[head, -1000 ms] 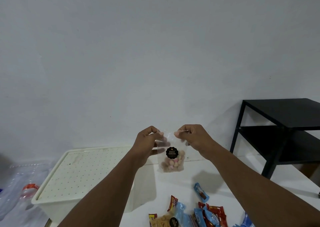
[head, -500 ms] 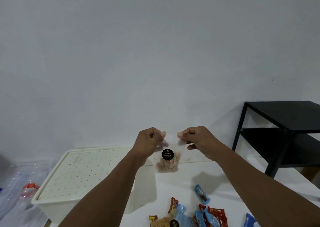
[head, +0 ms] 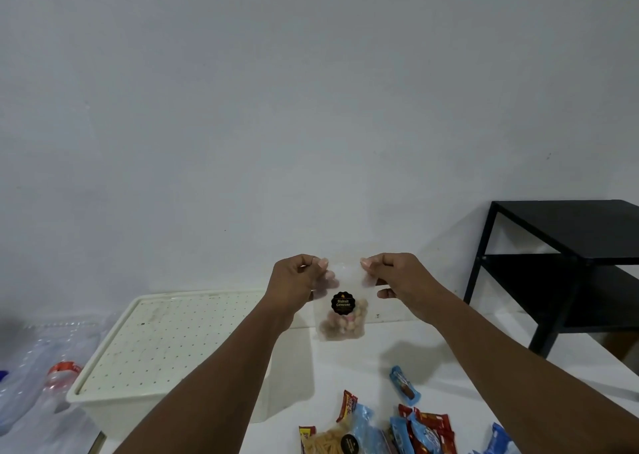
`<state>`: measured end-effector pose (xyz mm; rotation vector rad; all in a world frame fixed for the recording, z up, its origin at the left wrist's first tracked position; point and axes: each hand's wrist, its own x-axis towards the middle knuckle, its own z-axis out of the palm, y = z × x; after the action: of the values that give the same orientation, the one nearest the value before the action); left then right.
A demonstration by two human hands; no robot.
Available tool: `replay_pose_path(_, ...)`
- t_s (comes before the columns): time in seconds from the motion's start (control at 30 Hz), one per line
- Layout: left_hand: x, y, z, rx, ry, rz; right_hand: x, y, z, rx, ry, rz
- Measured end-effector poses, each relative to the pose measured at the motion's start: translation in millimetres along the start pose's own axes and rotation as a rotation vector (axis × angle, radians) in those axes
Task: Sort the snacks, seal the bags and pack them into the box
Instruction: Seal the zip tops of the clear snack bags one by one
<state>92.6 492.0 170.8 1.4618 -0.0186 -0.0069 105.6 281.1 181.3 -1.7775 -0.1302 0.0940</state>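
Between both hands, the left hand (head: 300,280) and right hand (head: 397,277) grip the biscuit bag (head: 340,310) top, sealing it. Below, loose snacks (head: 411,426) remain unsorted; the box (head: 166,346) stays lidded.

I hold a small clear bag (head: 340,310) up in the air in front of the wall (head: 276,107). My left hand (head: 297,284) pinches one top corner. My right hand (head: 397,277) pinches the other top corner. The bag hangs down between them. It has little round biscuits at the bottom and a black sticker (head: 342,303) on the front. Below is a white table (head: 345,377). A cream box (head: 162,346) with a dotted lid sits on its left side. Snack packs (head: 415,429) in red and blue lie in a pile near me. One blue pack (head: 404,384) lies apart from the pile. A black shelf (head: 560,263) stands on the right. Clear bottles (head: 38,377) lie on the left.
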Motion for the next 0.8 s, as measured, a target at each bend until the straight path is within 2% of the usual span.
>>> replay_pose_path(0.13,3,-5,-3,0.031,0.053,0.037,-3,5,-2,0.047,-0.047,0.031)
replay_pose_path(0.3,4,-9,-2,0.004,0.056,0.023,-2,7,-1,-0.032,-0.010,-0.020)
replay_pose_path(0.53,3,-10,-3,-0.077,0.001,-0.035,2,8,-2,-0.012,0.060,-0.014)
replay_pose_path(0.67,4,-6,-1,-0.039,-0.023,-0.022,3,6,2,0.048,0.053,0.018)
replay_pose_path(0.8,2,-7,3,0.033,-0.036,0.009,5,5,9,-0.051,0.039,-0.032)
